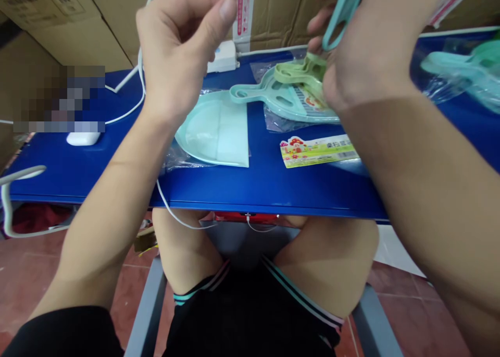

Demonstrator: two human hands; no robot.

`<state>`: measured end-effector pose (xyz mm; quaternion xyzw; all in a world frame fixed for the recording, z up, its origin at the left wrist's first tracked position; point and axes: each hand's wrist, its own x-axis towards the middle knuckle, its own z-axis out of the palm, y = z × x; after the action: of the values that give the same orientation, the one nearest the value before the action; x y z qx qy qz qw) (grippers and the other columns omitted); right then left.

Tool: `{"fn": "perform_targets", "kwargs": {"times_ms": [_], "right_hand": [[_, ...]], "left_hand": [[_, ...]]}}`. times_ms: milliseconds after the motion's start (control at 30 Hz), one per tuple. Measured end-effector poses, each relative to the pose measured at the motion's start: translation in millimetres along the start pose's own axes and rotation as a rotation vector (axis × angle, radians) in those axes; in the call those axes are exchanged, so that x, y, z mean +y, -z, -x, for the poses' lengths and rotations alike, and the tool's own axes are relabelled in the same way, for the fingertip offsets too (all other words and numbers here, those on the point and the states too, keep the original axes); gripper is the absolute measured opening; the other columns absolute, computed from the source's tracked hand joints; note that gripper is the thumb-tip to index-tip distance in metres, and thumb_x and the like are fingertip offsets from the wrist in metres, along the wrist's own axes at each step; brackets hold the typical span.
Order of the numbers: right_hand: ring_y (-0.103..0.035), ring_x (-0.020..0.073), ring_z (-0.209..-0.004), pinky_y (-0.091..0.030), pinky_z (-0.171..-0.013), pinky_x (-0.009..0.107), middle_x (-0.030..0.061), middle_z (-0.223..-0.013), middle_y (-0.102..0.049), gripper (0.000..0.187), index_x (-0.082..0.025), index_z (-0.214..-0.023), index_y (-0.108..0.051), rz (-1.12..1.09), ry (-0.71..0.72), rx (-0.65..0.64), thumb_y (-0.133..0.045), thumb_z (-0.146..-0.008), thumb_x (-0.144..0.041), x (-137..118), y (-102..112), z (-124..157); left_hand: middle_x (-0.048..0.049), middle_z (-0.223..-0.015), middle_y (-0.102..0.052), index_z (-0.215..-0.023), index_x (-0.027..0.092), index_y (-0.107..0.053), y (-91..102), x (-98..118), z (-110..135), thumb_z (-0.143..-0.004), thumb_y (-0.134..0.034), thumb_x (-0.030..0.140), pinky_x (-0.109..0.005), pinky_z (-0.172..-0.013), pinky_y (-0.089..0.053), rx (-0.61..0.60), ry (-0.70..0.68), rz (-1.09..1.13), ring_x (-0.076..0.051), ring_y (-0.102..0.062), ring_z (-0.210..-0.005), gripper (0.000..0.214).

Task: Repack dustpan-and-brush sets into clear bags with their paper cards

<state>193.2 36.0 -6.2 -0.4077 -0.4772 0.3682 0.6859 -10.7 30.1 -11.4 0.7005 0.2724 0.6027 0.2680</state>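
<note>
Left hand (175, 49) is hovering above the pan (230, 130), curled fingers meeting thumb, seemingly empty; right hand (361, 60) is clasping a handle (346, 12).

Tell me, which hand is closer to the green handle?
Right. The right hand is just beside the green handle, overlapping its end in view; the left hand is farther off, to its left.

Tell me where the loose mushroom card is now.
In the head view, the card lies right of centre on the blue table, beside the right forearm.
</note>
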Motion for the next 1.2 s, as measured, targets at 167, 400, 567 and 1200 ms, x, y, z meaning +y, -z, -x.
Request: {"fn": "perform_targets", "kwargs": {"times_ms": [167, 400, 567, 1200], "right_hand": [[-0.063, 0.0048, -0.053, -0.047, -0.046, 0.014, -0.0159, -0.066, -0.056, 0.009, -0.025, -0.107, -0.035, -0.03, 0.094, -0.184, -0.036, -0.11, -0.033, -2.1, -16.5, 28.0], [-0.064, 0.0062, -0.054, -0.048, -0.044, 0.017, -0.0157, -0.067, -0.06, 0.021, -0.027, -0.114, -0.031, -0.05, 0.099, -0.449, -0.048, -0.108, -0.017, 15.5, -15.4, 28.8], [-0.055, 0.0101, -0.05, -0.036, -0.04, 0.025, -0.0097, -0.066, -0.056, 0.02, -0.027, -0.103, -0.028, -0.142, 0.123, -0.504, -0.047, -0.097, -0.024, 19.5, -16.9, 24.7], [-0.042, 0.0048, -0.057, -0.03, -0.036, 0.019, -0.0013, -0.086, -0.041, 0.017, -0.025, -0.095, -0.029, -0.079, 0.048, -0.455, -0.038, -0.107, -0.018, 6.1, -16.9, 30.6]], "left_hand": [[0.0004, -0.075, -0.07, -0.093, 0.013, -0.084, 6.4, -6.7, -1.1, -0.088, -0.08, 0.042, -0.017, -0.045, -0.036, -0.054, 0.062, 0.055, -0.002, -0.053, -0.055, 0.03], [0.0022, -0.064, -0.055, -0.079, 0.013, -0.076, 2.8, -6.4, -1.4, -0.104, -0.065, 0.018, -0.021, -0.046, -0.031, 0.02, 0.019, 0.053, -0.004, -0.043, -0.05, 0.027], [-0.002, -0.077, -0.061, -0.077, 0.015, -0.074, 0.9, -0.2, 0.8, -0.105, -0.062, 0.019, -0.024, -0.047, -0.025, 0.073, 0.138, 0.107, -0.006, -0.045, -0.058, 0.03], [-0.0039, -0.084, -0.056, -0.08, 0.013, -0.066, 1.5, 7.5, 1.0, -0.106, -0.058, 0.021, -0.021, -0.047, -0.02, 0.105, 0.261, 0.263, -0.006, -0.043, -0.06, 0.029]]}}
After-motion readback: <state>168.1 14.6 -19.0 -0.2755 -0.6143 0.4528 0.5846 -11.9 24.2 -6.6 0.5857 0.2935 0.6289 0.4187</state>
